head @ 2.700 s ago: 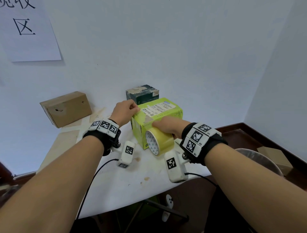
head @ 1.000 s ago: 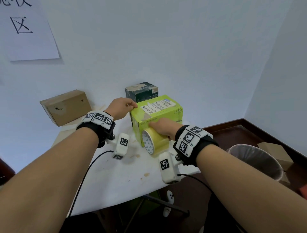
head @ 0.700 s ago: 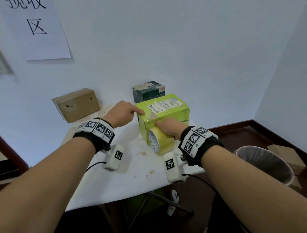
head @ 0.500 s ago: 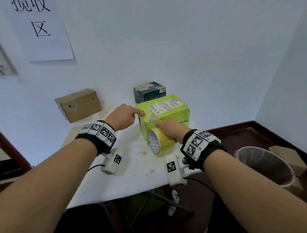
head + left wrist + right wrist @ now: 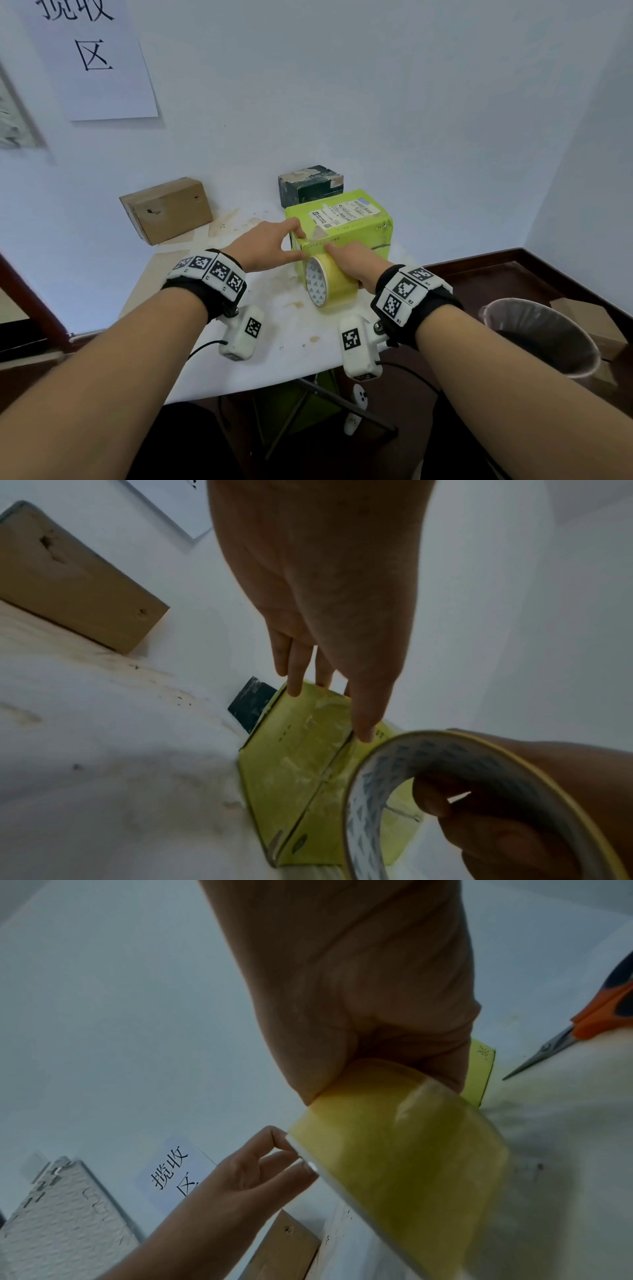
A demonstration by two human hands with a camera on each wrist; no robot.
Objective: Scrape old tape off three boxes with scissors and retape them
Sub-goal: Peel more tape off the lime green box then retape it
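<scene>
ur right hand (image 5: pixel 352 265) gripping the yellow tape roll (image 5: pixel 327 282) w/ fingers thru its core, roll against the green box (image 5: pixel 342 222) front on the white table (image 5: pixel 274 329), left hand (image 5: pixel 265 245) fingers straight, tips touching box's near top corner, scissors (image 5: pixel 582 1031) lying on table to the right

Three boxes are counted on the desk (image 5: pixel 219 356): one brown box (image 5: pixel 168 209), one dark box (image 5: pixel 310 185) and one yellow-green box (image 5: pixel 356 222). One tape roll (image 5: pixel 330 284), one pair of scissors (image 5: pixel 582 1031) and one wall sheet (image 5: pixel 92 58) are seen; one bin (image 5: pixel 541 339) is beside the desk.
</scene>
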